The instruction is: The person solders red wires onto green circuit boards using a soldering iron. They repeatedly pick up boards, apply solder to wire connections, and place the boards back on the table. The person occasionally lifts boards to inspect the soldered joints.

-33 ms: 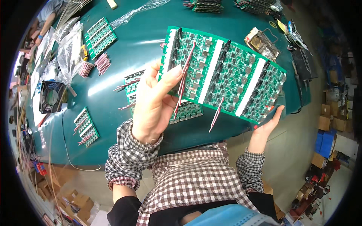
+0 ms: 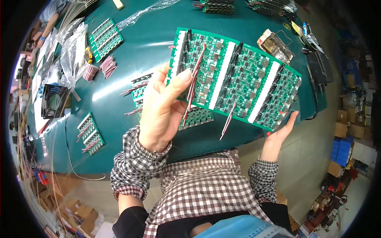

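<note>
My left hand [image 2: 160, 113] pinches a wire [image 2: 193, 85] against the board [image 2: 238, 79], my right hand [image 2: 279, 133] cupping its corner, nothing shifted.

Bright, even light falls from overhead and leaves pale streaks of glare on the glossy green surface [image 2: 119, 91], with only soft shadows. The middle is sharp. Toward the round black rim straight edges bend, and details turn dim and smeared.
</note>
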A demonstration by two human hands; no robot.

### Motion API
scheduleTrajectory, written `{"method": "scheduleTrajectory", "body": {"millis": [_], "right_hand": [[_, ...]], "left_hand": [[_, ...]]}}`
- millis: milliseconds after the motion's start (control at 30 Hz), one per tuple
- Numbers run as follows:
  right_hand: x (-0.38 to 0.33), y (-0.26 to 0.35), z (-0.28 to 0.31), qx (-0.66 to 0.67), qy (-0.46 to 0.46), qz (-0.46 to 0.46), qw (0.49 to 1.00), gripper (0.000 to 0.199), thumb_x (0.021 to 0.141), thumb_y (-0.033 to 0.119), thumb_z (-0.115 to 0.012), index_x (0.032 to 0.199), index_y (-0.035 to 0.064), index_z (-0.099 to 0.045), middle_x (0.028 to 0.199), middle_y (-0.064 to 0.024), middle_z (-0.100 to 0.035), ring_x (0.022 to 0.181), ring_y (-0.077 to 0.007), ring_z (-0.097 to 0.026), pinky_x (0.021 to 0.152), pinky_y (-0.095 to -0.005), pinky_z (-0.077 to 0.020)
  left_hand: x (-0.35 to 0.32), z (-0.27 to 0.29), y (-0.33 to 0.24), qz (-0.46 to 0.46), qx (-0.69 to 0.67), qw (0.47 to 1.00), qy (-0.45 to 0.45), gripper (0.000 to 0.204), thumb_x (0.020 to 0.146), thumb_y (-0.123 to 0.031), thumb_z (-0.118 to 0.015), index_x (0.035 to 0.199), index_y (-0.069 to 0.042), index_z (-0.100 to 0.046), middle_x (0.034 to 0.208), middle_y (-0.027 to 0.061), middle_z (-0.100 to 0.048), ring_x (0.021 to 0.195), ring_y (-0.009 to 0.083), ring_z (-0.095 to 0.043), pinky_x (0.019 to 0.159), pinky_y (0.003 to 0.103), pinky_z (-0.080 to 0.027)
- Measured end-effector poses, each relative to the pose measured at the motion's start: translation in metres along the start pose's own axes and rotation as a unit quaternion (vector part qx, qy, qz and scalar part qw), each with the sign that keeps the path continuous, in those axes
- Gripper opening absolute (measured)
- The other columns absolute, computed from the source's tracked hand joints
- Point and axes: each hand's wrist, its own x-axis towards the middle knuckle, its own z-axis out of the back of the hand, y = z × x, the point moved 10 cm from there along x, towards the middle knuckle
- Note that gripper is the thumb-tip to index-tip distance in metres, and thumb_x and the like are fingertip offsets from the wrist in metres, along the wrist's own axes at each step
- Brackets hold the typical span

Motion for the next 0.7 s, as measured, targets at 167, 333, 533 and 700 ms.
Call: {"method": "scheduleTrajectory", "body": {"millis": [167, 333, 533, 700], "right_hand": [[0.002, 0.0, 0.004, -0.049, 0.003, 0.014, 0.999, 0.042, 0.089, 0.046, -0.055, 0.101, 0.0059, -0.048, 0.09, -0.0005, -0.054, 0.072, -0.0094, -0.055, 0.06, -0.0225, -0.0495], [0.004, 0.0, 0.0, -0.067, 0.004, 0.036, 0.997, 0.042, 0.089, 0.045, -0.055, 0.103, 0.0055, -0.053, 0.095, -0.0021, -0.059, 0.085, -0.0127, -0.059, 0.076, -0.0281, -0.0499], [0.0, 0.005, -0.003, -0.079, -0.025, 0.073, 0.994, 0.044, 0.089, 0.044, -0.054, 0.108, 0.0044, -0.054, 0.107, -0.007, -0.06, 0.094, -0.0179, -0.06, 0.081, -0.0341, -0.0499], [0.005, 0.0, 0.004, -0.073, 0.0, 0.041, 0.997, 0.049, 0.09, 0.044, -0.053, 0.117, 0.0026, -0.051, 0.112, -0.0089, -0.059, 0.099, -0.0205, -0.059, 0.084, -0.0367, -0.0488]], "left_hand": [[-0.005, -0.002, 0.001, 0.009, -0.019, 1.0, 0.007, 0.036, 0.085, -0.009, -0.063, 0.115, -0.002, -0.043, 0.103, 0.0102, -0.061, 0.091, 0.0155, -0.063, 0.073, 0.032, -0.056], [-0.008, -0.003, 0.003, 0.017, -0.035, 0.999, 0.009, 0.033, 0.086, -0.008, -0.062, 0.114, -0.003, -0.044, 0.102, 0.009, -0.062, 0.089, 0.0149, -0.063, 0.074, 0.031, -0.056], [-0.007, -0.004, 0.005, 0.03, -0.046, 0.998, 0.005, 0.031, 0.086, -0.008, -0.061, 0.113, -0.003, -0.045, 0.102, 0.0089, -0.062, 0.089, 0.0145, -0.063, 0.075, 0.031, -0.055], [-0.005, -0.003, 0.007, 0.03, -0.025, 0.999, 0.011, 0.03, 0.088, -0.008, -0.058, 0.115, -0.003, -0.046, 0.105, 0.0064, -0.061, 0.092, 0.0113, -0.061, 0.076, 0.027, -0.054]]}}
